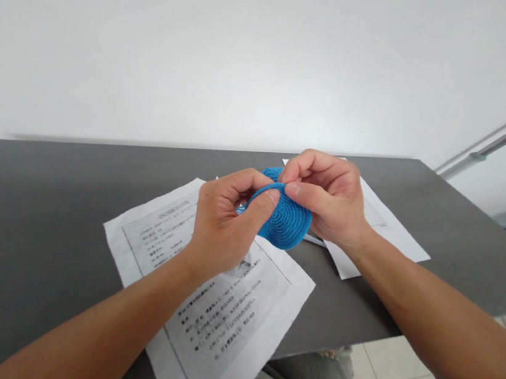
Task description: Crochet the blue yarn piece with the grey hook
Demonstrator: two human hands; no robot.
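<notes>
A blue crocheted piece (286, 225), worked in round rows, is held up over the table between both hands. My left hand (227, 221) pinches its upper edge between thumb and forefinger. Close beside that grip, the thumb and forefinger of my right hand (331, 198) pinch the same edge from the other side. Another part of the blue crochet shows behind the fingertips. Whether a hook or needle sits between the fingers is hidden.
A printed sheet (237, 353) lies under my left arm and hangs over the front edge of the dark table (49, 197). More white paper (393, 233) lies beyond my right wrist. A pale wall (218, 63) rises behind the table.
</notes>
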